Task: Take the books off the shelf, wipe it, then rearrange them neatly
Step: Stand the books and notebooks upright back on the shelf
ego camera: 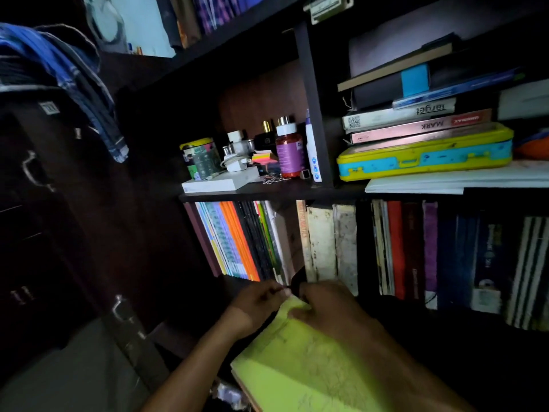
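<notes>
I hold the yellow-green book (297,367) out in front of the lower shelf (386,301), its far edge at the shelf's front lip, so I can steady it clear of the upright books (237,239). My left hand (255,304) pinches its top edge, fingers curled together; my right hand (329,304) clamps the same edge beside it.

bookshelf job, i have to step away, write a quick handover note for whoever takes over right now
Left hand and right hand: both pinch the top edge of a yellow-green book held in front of the lower shelf.
Upright books fill that shelf, with a gap near the middle.
Upper shelf: flat book stack on a yellow case, plus bottles.
Done: cannot tell.
Left: no cloth in view; confirm wiping, tidy the rows.
</notes>
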